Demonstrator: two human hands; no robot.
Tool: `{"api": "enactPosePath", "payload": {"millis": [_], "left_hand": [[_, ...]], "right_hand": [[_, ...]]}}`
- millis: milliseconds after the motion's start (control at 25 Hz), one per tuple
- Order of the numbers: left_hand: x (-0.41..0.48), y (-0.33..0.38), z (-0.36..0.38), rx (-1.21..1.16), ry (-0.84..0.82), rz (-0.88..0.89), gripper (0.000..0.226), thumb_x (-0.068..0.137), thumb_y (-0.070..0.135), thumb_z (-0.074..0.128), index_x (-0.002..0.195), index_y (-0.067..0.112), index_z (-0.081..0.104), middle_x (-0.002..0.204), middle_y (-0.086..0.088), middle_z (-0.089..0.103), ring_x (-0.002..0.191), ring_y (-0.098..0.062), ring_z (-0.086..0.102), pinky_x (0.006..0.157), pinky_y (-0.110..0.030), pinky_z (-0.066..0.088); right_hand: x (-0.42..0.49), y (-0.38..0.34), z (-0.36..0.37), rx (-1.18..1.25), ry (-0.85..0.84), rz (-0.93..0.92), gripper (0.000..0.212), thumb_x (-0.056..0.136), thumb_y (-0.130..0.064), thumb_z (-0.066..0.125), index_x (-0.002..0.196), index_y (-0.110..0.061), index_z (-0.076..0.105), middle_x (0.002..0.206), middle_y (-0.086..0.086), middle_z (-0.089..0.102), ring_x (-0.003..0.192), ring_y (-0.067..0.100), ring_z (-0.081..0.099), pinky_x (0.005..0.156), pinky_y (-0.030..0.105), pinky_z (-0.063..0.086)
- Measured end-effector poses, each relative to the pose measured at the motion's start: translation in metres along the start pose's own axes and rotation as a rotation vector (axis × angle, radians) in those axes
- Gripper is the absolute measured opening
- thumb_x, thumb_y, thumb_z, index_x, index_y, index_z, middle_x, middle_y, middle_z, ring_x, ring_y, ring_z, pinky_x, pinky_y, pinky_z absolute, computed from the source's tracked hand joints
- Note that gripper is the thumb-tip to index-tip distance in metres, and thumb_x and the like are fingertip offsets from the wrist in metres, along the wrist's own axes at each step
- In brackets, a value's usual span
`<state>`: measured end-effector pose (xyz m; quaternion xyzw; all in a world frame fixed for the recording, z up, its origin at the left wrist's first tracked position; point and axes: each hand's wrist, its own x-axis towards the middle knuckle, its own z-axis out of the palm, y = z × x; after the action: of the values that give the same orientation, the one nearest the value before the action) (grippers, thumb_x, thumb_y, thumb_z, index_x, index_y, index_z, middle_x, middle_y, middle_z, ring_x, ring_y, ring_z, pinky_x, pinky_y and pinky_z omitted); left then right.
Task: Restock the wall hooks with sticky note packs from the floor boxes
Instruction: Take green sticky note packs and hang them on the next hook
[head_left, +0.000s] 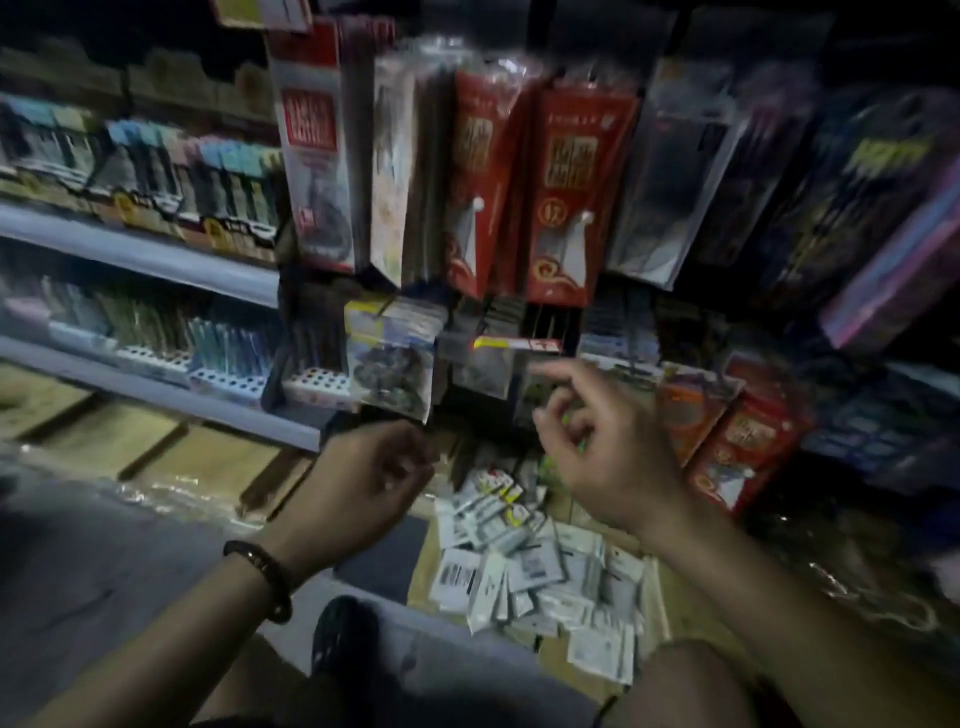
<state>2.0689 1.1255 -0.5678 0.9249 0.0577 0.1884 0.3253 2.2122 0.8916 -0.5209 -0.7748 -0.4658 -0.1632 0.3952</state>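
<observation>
A yellow and red price tag (514, 344) is fixed at the front end of a wall hook and is used here as the reference point.

The left hand (374, 478) is held below and to the left of the price tag, with the back of the hand turned toward the camera. Its fingers are curled inward. The fingertips are hidden, so it cannot be told whether anything is pinched. A dark bracelet (265, 577) is worn on the left wrist.

The right hand (608, 447) is raised just below and to the right of the price tag. Its index finger is stretched out toward the tag, and the remaining fingers are bent toward the palm. A trace of green is seen between the bent fingers, but because of blur it cannot be told whether a pack is gripped. The two hands are held apart.

The sticky note packs (530, 561) are piled loosely in an open cardboard box (655, 582) on the floor, well below the price tag and between the two forearms.

A clear hanging pack (389, 364) is suspended just left of the price tag, above the left hand. Two red packs (566, 197) are hung above the price tag. Shelves (140, 254) of pens are located well to the left of it.
</observation>
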Motion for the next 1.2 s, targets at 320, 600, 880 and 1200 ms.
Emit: {"api": "enactPosePath", "payload": {"millis": [320,600,880,1200], "left_hand": [[-0.017,-0.113,0.085,0.089,-0.397,-0.225,0.013,0.102,0.04,0.064,0.114,0.042,0.066,0.11,0.025,0.066,0.098,0.006,0.063,0.086,-0.025,0.059],[0.02,-0.181,0.155,0.053,-0.432,-0.379,0.024,0.093,0.051,0.055,0.112,0.042,0.065,0.11,0.021,0.068,0.094,-0.008,0.068,0.084,-0.037,0.061],[0.025,-0.229,0.185,0.027,-0.55,-0.477,0.015,0.1,0.041,0.062,0.114,0.039,0.068,0.112,0.016,0.073,0.1,-0.008,0.07,0.086,-0.032,0.06],[0.024,-0.234,0.187,0.04,-0.644,-0.509,0.015,0.108,0.036,0.054,0.112,0.034,0.068,0.11,0.012,0.074,0.095,-0.01,0.071,0.087,-0.034,0.063]], "right_hand": [[-0.107,0.132,0.153,-0.136,-0.55,0.58,0.02,0.098,-0.029,0.065,0.118,-0.031,0.067,0.095,-0.011,0.064,0.082,0.01,0.065,0.077,0.043,0.059],[-0.101,0.205,0.28,-0.375,-0.76,0.658,0.052,0.1,-0.025,0.066,0.149,-0.02,0.047,0.151,0.005,0.039,0.135,0.03,0.048,0.1,0.042,0.051],[-0.073,0.27,0.371,-0.605,-0.972,0.64,0.092,0.101,-0.044,0.066,0.169,-0.022,0.008,0.174,0.023,-0.001,0.162,0.047,0.005,0.129,0.059,0.022],[-0.083,0.296,0.404,-0.727,-0.942,0.67,0.077,0.099,-0.04,0.067,0.162,-0.021,0.027,0.163,0.033,0.032,0.15,0.049,0.034,0.121,0.057,0.036]]}}
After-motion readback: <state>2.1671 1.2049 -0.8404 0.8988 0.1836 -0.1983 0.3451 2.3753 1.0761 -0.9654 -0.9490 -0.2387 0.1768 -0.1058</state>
